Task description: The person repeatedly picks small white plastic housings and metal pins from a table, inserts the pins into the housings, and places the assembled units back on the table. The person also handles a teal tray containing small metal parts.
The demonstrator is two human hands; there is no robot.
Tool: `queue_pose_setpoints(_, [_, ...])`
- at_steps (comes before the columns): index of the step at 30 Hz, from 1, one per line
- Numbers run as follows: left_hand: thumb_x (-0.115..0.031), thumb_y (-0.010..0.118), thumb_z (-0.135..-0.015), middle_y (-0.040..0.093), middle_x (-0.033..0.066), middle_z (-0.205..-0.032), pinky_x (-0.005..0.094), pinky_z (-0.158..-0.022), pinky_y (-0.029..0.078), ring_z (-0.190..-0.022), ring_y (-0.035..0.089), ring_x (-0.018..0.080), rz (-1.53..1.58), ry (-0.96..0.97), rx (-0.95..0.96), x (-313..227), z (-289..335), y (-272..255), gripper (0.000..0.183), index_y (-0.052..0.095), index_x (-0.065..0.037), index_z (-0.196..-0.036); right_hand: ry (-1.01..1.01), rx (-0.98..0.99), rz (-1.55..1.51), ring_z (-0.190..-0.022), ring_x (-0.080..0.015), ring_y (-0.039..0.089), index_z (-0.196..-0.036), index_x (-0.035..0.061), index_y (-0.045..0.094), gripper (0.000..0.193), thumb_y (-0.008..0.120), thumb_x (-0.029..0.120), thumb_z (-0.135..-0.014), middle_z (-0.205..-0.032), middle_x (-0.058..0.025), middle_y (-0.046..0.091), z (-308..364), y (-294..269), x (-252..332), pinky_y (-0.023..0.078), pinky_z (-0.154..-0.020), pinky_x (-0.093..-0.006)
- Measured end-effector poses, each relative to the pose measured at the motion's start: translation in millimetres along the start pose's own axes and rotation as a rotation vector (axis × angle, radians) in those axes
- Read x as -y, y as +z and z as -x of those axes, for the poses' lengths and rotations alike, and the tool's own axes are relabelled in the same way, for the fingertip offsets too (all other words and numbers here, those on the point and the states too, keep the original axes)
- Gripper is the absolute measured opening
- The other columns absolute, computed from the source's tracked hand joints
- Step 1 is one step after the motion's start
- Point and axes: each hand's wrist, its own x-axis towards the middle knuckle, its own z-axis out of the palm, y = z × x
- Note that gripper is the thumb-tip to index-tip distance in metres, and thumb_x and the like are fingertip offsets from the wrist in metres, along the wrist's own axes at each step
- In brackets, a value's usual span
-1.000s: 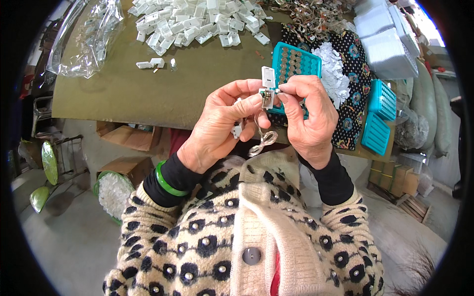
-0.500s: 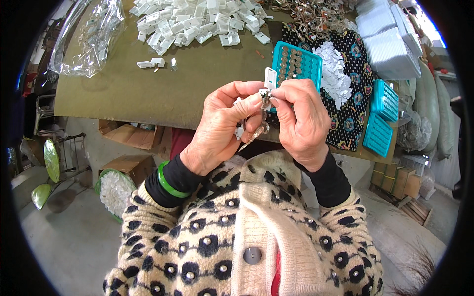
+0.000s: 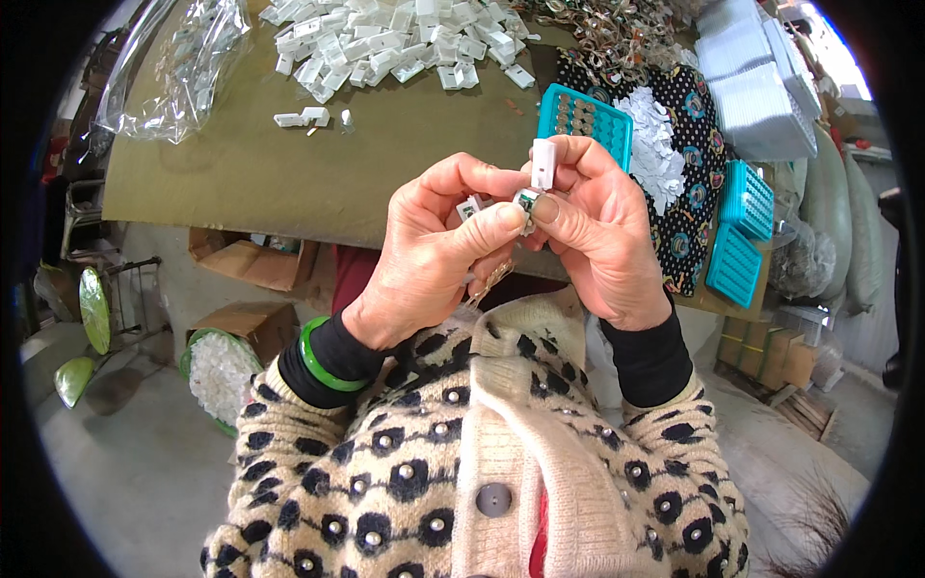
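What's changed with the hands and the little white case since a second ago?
The right hand, which was just off the case with a small piece at its fingertips, has moved left onto it: its thumb is now on the case and its fingers are at the lid. The small piece no longer shows. The cord has swung left. The left hand keeps its hold; the tray and white pile stayed put.

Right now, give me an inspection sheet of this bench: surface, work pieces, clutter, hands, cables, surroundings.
Surface: olive-brown table, dark patterned cloth at right.
Work pieces: open white case showing green board; teal tray with round discs; heaped white cases.
Clutter: clear plastic bag, stray white pieces.
Hands: left hand and right hand pinch the open white case.
Cables: thin wire under the left hand; tangled wires at back.
Surroundings: green basin, cardboard box below table level.
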Motion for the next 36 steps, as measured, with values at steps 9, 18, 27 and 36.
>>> queue_pose_setpoints(9, [-0.011,0.066,-0.094,0.068,0.0129,-0.093,0.0203,-0.043,0.04,-0.056,0.055,0.0093,0.071,-0.041,-0.02,0.0,4.1,-17.5,0.016,0.057,-0.006,-0.106,-0.199,-0.086,0.341,-0.093,-0.0094,0.062,-0.125,-0.001,0.059,0.033,0.066,0.003,-0.093,-0.104,-0.0049,0.067,-8.8,10.3,-12.7,0.051,-0.085,-0.0228])
queue_pose_setpoints(18, [-0.01,0.067,-0.093,0.068,0.0151,-0.095,0.0206,-0.045,0.046,-0.078,0.068,0.0167,0.195,-0.035,0.015,0.5,5.1,-31.6,0.019,0.061,-0.004,-0.109,-0.528,-0.227,0.707,-0.081,-0.0123,0.068,-0.1,-0.0018,0.066,0.011,0.066,-0.004,-0.089,-0.094,-0.01,0.072,-13.8,24.8,-25.5,0.054,-0.067,-0.0233])
queue_pose_setpoints(27, [-0.006,0.068,-0.091,0.067,0.0089,-0.092,0.0171,-0.044,0.044,-0.057,0.057,0.0071,0.119,0.093,-0.1,0.6,12.5,-24.9,0.014,0.059,-0.002,-0.102,-0.949,-0.205,1.07,-0.08,-0.0254,0.07,-0.098,0.0007,0.066,0.017,0.067,-0.008,-0.083,-0.09,-0.0141,0.07,-25.2,29.4,-39.0,0.056,-0.069,-0.0316])
queue_pose_setpoints(36, [-0.008,0.067,-0.093,0.067,0.0061,-0.088,0.0182,-0.046,0.047,-0.059,0.058,0.0069,0.101,0.146,-0.106,0.0,11.0,-32.4,0.012,0.06,-0.004,-0.102,-0.723,-0.046,0.914,-0.091,-0.024,0.063,-0.104,-0.0004,0.063,0.021,0.067,-0.004,-0.084,-0.101,-0.014,0.064,-23.0,31.3,-37.2,0.051,-0.079,-0.0316])
